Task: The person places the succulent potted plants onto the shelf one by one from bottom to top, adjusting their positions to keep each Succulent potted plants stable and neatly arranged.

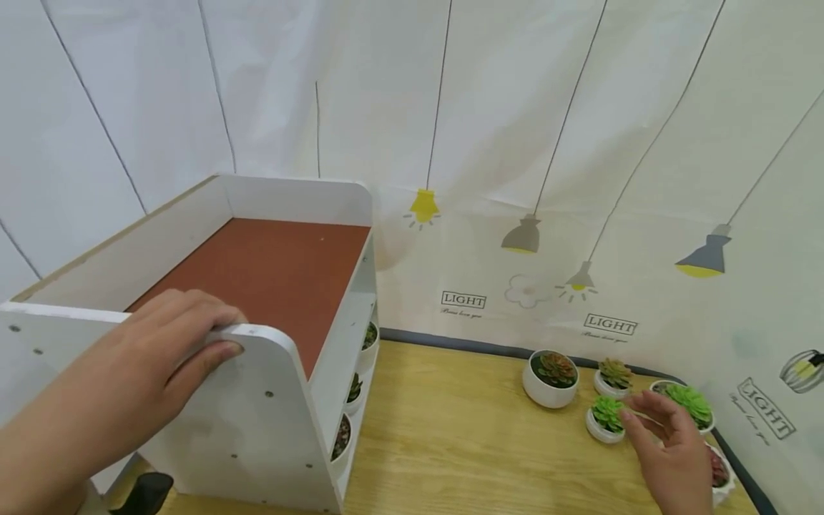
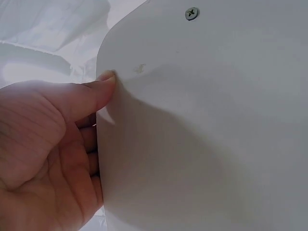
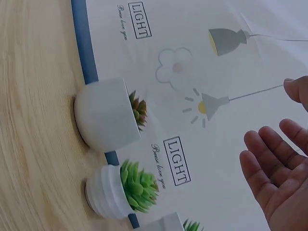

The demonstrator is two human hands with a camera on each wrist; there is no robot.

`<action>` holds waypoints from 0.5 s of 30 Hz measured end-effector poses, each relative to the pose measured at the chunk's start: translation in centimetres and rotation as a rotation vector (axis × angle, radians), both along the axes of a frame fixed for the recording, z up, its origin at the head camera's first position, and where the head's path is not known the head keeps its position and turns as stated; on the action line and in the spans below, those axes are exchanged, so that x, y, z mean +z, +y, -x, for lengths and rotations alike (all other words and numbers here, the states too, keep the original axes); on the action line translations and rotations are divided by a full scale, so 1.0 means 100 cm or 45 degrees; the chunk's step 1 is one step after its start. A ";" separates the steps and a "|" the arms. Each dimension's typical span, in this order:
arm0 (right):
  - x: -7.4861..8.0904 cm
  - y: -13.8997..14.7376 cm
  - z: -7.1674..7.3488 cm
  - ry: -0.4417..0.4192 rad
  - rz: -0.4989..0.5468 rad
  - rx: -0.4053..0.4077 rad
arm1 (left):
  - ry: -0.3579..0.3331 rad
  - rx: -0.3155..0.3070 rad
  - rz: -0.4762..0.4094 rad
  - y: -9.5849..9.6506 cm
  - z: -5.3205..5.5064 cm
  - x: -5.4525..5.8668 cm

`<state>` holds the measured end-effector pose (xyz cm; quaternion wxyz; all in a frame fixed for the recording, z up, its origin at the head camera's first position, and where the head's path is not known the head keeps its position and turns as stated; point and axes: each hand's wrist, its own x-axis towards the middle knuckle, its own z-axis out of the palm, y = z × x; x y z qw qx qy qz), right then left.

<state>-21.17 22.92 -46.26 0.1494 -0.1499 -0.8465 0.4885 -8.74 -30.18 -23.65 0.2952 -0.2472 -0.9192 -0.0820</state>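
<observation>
A white shelf unit (image 1: 257, 400) with a brown top board stands at the left of a wooden table (image 1: 463, 436). My left hand (image 1: 161, 350) grips the upper edge of its side panel (image 2: 202, 134), thumb pressed on the outer face and fingers curled over the rim. Small potted succulents (image 1: 352, 390) sit on its inner shelves. At the right, my right hand (image 1: 669, 443) hovers with fingers loosely spread beside a small white pot with a bright green succulent (image 1: 605, 416), holding nothing. In the right wrist view that green succulent pot (image 3: 120, 192) lies left of the open fingers (image 3: 269, 163).
More white pots stand at the back right: a larger one with a reddish plant (image 1: 550, 378), a small one (image 1: 614, 378), a wide green one (image 1: 690, 405) and a red one (image 1: 719, 468) by my wrist. A lamp-printed curtain (image 1: 579, 179) hangs behind.
</observation>
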 end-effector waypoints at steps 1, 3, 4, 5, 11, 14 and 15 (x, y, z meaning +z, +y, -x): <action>0.000 0.002 0.000 -0.007 -0.006 -0.009 | 0.001 -0.003 -0.005 0.000 0.000 -0.001; 0.001 0.006 0.000 -0.032 -0.015 -0.038 | 0.006 -0.001 -0.010 0.000 0.000 -0.002; 0.000 0.008 0.000 -0.042 -0.015 -0.055 | 0.004 0.000 -0.013 0.000 -0.001 -0.002; 0.000 0.010 -0.001 -0.054 -0.012 -0.073 | 0.005 0.001 -0.015 0.000 -0.001 -0.003; -0.001 0.027 -0.001 -0.111 0.001 -0.138 | 0.021 -0.033 -0.019 -0.002 0.001 -0.004; -0.001 0.038 -0.001 -0.125 -0.006 -0.148 | 0.022 -0.044 -0.024 -0.001 0.002 -0.003; -0.001 0.041 -0.001 -0.130 0.000 -0.147 | 0.019 -0.041 -0.021 -0.001 0.002 -0.003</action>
